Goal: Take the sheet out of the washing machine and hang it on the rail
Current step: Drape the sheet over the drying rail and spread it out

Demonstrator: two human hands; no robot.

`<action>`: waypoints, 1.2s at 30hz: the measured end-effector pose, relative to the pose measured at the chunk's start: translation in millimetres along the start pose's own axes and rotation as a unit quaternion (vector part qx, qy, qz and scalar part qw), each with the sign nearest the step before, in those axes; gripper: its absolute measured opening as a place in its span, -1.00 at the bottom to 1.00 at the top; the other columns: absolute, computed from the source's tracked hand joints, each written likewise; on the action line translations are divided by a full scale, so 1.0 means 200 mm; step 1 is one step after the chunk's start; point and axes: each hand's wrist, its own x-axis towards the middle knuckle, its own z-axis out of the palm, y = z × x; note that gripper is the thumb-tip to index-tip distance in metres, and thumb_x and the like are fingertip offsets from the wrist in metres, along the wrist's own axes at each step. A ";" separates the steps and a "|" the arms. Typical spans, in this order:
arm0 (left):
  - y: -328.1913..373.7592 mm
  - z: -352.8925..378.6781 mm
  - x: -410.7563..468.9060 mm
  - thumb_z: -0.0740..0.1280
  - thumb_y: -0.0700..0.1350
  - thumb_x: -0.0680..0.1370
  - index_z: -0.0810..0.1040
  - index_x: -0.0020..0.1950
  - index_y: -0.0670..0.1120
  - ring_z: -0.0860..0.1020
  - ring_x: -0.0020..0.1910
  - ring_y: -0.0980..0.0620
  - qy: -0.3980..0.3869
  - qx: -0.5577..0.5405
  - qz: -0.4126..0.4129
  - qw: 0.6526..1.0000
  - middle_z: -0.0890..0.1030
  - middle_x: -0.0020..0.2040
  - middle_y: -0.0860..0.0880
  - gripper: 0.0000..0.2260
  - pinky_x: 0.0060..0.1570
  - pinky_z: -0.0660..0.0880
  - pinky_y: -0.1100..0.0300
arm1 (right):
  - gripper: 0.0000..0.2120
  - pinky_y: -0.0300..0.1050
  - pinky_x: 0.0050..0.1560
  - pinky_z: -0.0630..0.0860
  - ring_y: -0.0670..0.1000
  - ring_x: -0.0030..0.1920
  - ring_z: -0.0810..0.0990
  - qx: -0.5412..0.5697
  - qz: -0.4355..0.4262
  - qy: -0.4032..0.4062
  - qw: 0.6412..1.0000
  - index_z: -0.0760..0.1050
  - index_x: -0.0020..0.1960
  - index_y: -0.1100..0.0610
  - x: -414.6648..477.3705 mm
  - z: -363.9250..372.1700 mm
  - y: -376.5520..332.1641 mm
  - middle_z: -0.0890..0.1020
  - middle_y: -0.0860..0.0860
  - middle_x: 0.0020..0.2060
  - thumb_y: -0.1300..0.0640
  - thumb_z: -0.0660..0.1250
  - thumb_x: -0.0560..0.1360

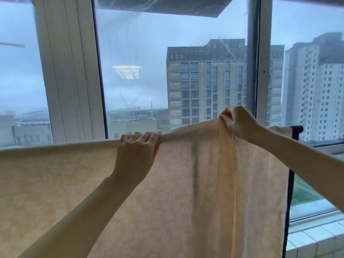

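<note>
So the sheet (186, 183) is already up on the rail (297, 127). It's draped over the top and hangs down the near side like a curtain across the bottom of the window (139, 53). The washer's nowhere in view, so I'd say that half is done and you're just tidying the hang.

Your left grip (137, 151) sits on the top fold about mid-rail, with the fingers curled over the edge and clamping cloth against the bar. My guess is that's your anchor, so the stretch to its left, which lies flat and straight, doesn't get dragged along.

Your right grip (236, 121) is further toward the rail's dark end. It's a closed fist around a bunch of cloth, held a bit above the rail line. The fabric ramps up from one grip to the other, and long creases fan down from the fist. That reads to me like you've lifted the gathered bit so it can slide sideways instead of rubbing on the bar.

The sheet's side edge sits close to the end cap, by the dark post (290, 192), so there's not much room left. I'd ease it over gently, since a hard tug could pull the whole thing off
</note>
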 end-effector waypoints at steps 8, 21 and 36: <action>0.15 0.07 0.08 0.19 0.01 0.62 0.62 0.18 -0.04 0.66 -0.11 -0.07 0.004 -0.011 0.012 1.000 0.69 0.01 0.00 -0.72 -0.05 0.51 0.02 | -0.88 -0.46 -0.23 0.35 -0.12 -0.23 0.53 0.023 -0.019 -0.027 0.999 0.58 -0.01 0.23 -0.02 0.04 0.05 0.60 0.01 -0.21 0.19 0.30 0.55; 0.33 0.13 0.12 0.15 0.07 0.62 0.64 0.13 -0.02 0.64 -0.09 -0.04 0.013 -0.020 -0.048 0.999 0.69 -0.02 0.03 -0.68 -0.02 0.46 0.02 | -0.84 -0.32 -0.32 0.55 -0.16 -0.37 0.60 0.062 -0.081 -0.159 0.982 0.62 0.04 0.22 -0.02 -0.11 0.25 0.67 0.03 -0.21 0.26 0.29 0.54; 0.40 0.08 0.14 0.08 0.22 0.60 0.65 0.08 0.07 0.63 -0.11 0.00 0.000 -0.024 -0.111 0.993 0.68 -0.05 0.11 -0.60 0.05 0.46 -0.02 | -0.84 -0.46 -0.32 0.45 -0.10 -0.31 0.54 0.133 -0.145 -0.045 0.979 0.58 -0.08 0.31 0.01 -0.05 0.29 0.65 0.11 -0.21 0.26 0.25 0.56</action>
